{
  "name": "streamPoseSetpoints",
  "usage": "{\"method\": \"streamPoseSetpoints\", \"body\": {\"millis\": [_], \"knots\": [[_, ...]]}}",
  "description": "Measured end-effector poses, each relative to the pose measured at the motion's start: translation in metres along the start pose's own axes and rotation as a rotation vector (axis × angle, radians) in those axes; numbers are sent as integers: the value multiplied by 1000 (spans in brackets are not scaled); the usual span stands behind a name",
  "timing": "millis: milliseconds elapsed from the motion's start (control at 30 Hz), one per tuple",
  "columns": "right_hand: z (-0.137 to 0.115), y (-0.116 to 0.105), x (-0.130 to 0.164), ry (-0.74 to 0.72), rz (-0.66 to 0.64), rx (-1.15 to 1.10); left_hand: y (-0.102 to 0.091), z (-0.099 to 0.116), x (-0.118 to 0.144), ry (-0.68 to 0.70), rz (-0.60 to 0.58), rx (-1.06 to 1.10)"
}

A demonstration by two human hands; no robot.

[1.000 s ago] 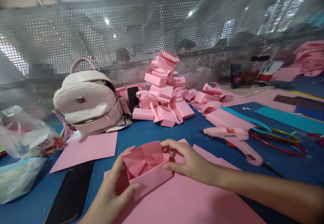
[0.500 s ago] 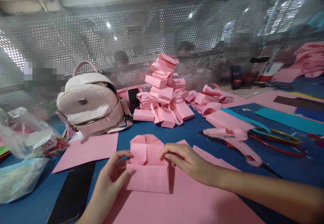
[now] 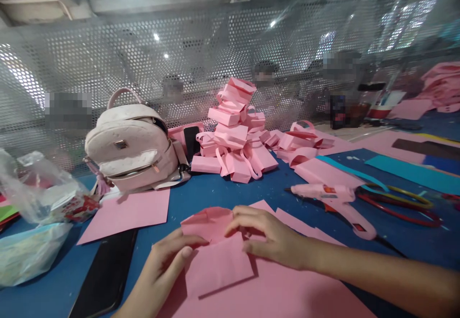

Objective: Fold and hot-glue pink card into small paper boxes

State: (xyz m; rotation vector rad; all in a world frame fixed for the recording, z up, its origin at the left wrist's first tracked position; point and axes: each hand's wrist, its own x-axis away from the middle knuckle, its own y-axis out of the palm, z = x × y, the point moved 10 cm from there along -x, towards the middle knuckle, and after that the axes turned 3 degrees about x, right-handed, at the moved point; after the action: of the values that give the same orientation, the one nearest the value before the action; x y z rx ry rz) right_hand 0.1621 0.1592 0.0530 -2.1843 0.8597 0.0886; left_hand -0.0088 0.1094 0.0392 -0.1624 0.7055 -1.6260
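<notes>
A piece of folded pink paper [image 3: 219, 265] is held between both hands, with its front panel tilted and the back part standing up behind it. My left hand [image 3: 165, 265] has it at the left edge, the index finger reaching over the fold and the thumb at the front. On the right side, my right hand [image 3: 268, 234] pinches it, fingers bent over the fold and thumb against the front panel. Beneath lie flat sheets of pink paper [image 3: 287, 289]. To the right rests a pink glue gun [image 3: 332, 196].
Small pink paper bags [image 3: 233, 136] are piled at the back. A pale backpack [image 3: 129, 145] stands left of them. At the left are a black phone [image 3: 106, 275] and a plastic bag [image 3: 32, 255]. Blue paper strips [image 3: 409, 172] and coloured rings [image 3: 402, 212] lie at the right.
The folded paper has tilted and come lower, and its back part leans more. My left index finger has moved over the fold; my right thumb has moved onto the front.
</notes>
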Motion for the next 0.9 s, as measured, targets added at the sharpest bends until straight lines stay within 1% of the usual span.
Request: {"method": "streamPoseSetpoints", "body": {"millis": [100, 200, 267, 367, 467, 533, 667, 700, 767, 900], "knots": [[0, 0, 1, -1, 11, 45, 2, 2, 0, 17, -17, -52], [-1, -2, -1, -14, 36, 38, 4, 2, -1, 26, -18, -72], [-2, -3, -2, -15, 44, 22, 1, 1, -2, 43, 10, -72], [2, -2, -1, 10, 44, -10, -3, 5, -2, 112, 60, -46], [6, -4, 2, 34, 79, -34, -4, 8, 1, 163, 88, -27], [8, -5, 4, 56, 102, -64, -6, 3, 4, 133, 119, -31], [16, -5, 6, 157, 98, -129, -10, -10, 9, 31, 191, 16], [15, -5, 5, 150, 93, -115, -10, -10, 8, 23, 187, 32], [7, -4, 3, 69, 75, -49, -8, -5, 6, 56, 149, 32], [-11, 1, 1, -160, 48, 66, -1, 17, 2, 216, 44, -27]]}}
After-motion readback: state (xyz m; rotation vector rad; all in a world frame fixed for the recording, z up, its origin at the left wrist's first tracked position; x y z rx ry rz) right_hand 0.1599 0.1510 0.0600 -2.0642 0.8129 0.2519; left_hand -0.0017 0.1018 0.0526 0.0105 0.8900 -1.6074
